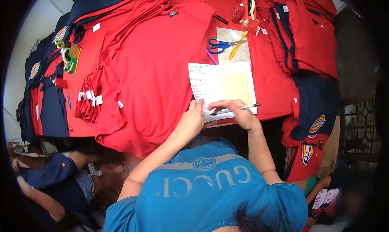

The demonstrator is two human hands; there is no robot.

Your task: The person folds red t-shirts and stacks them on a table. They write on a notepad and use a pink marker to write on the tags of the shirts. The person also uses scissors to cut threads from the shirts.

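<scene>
A white sheet of paper (pixel 210 90) with handwritten lines and a pale yellow patch lies on the red cloth in front of me. My left hand (pixel 192 118) rests at its lower left edge, fingers stretched along the paper. Over the sheet's lower part, my right hand (pixel 240 113) is closed around a pen (pixel 250 106), whose back end sticks out to the right. Just beyond the sheet are blue-handled scissors (pixel 219 45), a yellow pen-like tool (pixel 238 45) and a pink pen (pixel 212 57). The scissors and yellow tool lie on a brown written card (pixel 242 53).
Red garments (pixel 162 70) cover most of the table, with more folded red and navy ones (pixel 310 41) at the right. Tape dispensers stand at the far right (pixel 250 21) and left (pixel 71 57). People sit low at the left (pixel 60 179) and right (pixel 324 195).
</scene>
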